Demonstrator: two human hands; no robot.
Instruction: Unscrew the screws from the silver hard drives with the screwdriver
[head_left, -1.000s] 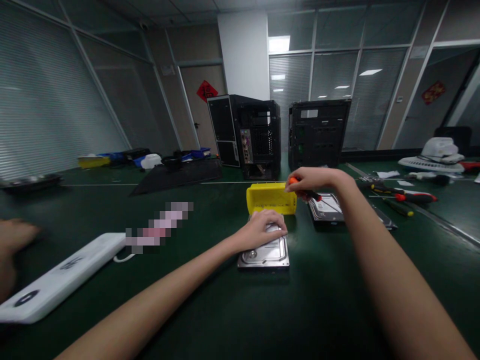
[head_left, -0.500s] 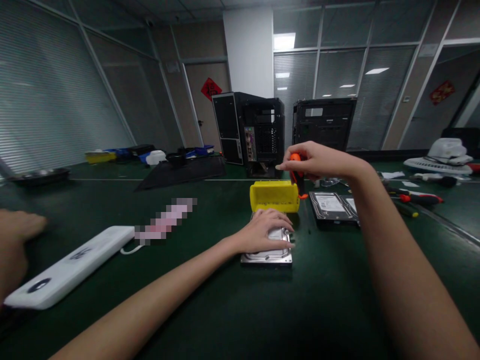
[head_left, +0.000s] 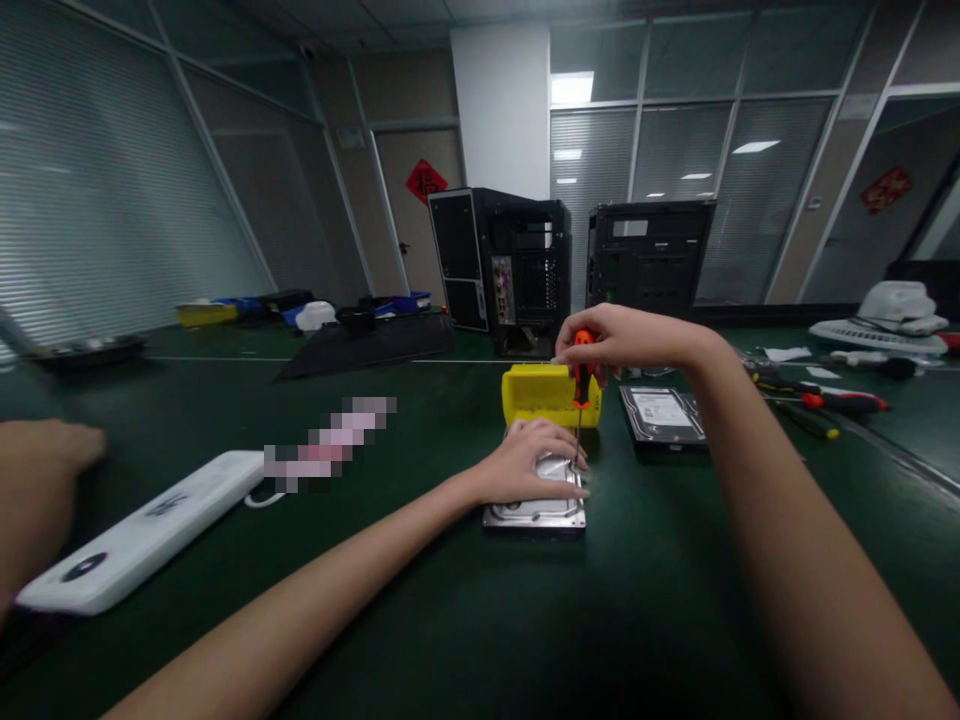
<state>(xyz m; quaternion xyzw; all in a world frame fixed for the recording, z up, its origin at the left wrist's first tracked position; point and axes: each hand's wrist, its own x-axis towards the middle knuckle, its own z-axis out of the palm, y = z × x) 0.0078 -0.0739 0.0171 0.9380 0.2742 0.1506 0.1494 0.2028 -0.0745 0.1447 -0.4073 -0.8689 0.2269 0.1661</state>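
Note:
A silver hard drive [head_left: 546, 512] lies flat on the green table. My left hand [head_left: 529, 462] spreads over its top, thumb and fingers pressing it down and hiding much of the label. Above its right edge, my right hand [head_left: 611, 338] grips the orange-and-black handle of a screwdriver [head_left: 581, 375]. The shaft points almost straight down, and its tip meets the drive near my left fingertips; whether it sits in a screw is too small to tell. Directly behind the drive stands a yellow plastic bin [head_left: 551, 395].
A second hard drive [head_left: 664, 415] rests right of the bin, partly behind my right forearm. Pliers and a red-handled tool [head_left: 844, 402] lie farther right. At left are a white power bank [head_left: 146, 525] and another person's hand [head_left: 49, 470]. Computer cases [head_left: 495, 265] stand behind.
My right hand has brought the screwdriver left and turned it upright, its tip now at the drive's right edge. The left hand stays on the drive. The other person's hand shifted slightly.

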